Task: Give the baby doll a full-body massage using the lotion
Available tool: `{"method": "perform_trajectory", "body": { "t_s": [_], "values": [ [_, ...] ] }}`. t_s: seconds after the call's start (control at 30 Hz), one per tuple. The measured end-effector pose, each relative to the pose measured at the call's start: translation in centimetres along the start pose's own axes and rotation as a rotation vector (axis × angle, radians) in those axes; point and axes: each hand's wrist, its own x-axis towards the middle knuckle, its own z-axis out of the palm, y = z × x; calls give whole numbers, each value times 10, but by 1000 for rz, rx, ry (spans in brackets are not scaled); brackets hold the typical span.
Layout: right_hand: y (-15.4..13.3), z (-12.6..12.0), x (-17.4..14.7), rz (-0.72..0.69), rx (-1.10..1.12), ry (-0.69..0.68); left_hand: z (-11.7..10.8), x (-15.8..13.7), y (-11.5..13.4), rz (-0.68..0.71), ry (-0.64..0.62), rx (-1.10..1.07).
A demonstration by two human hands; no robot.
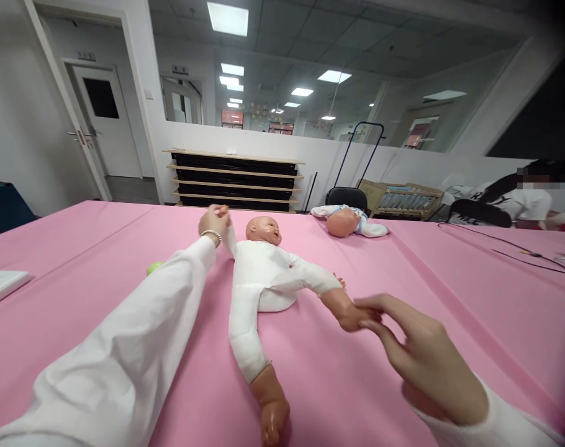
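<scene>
A baby doll (259,273) with a white cloth body lies on its back on the pink table cover (338,385), its head at the far end and turned to the right. My left hand (212,222), with a beaded bracelet at the wrist, is closed around the doll's hand on the left side. Between the thumb and fingers of my right hand (426,347) is the foot (354,313) of the doll's right-hand leg, which is lifted outward. The other leg (271,397) stretches toward me.
A second doll (343,221) in light clothing lies at the far edge. A green round object (154,267) sits partly behind my left forearm. A white flat box (3,285) is at left, black cables (519,251) at right. A person (519,192) sits at far right.
</scene>
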Motion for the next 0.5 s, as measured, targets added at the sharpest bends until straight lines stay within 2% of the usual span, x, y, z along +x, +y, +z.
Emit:
{"method": "perform_trajectory", "body": {
  "t_s": [0.03,0.13,0.2,0.27,0.3,0.37,0.43,0.5],
  "values": [
    [-9,7,12,-70,11,-9,6,-3,15,71,-41,46],
    [-43,54,30,-355,-21,-64,31,-29,53,539,-293,351],
    [-62,94,29,-552,-115,-99,51,-53,66,670,-425,416],
    [-72,123,26,-661,-177,-84,65,-70,70,682,-491,417],
    [-73,128,26,-670,-177,-81,68,-73,69,673,-499,417],
    [-68,120,25,-597,-91,-81,64,-67,62,632,-469,401],
    [-56,93,21,-423,44,-68,49,-47,49,553,-379,376],
    [-42,61,7,-212,139,-24,30,-21,30,359,-210,280]
  ]
}}
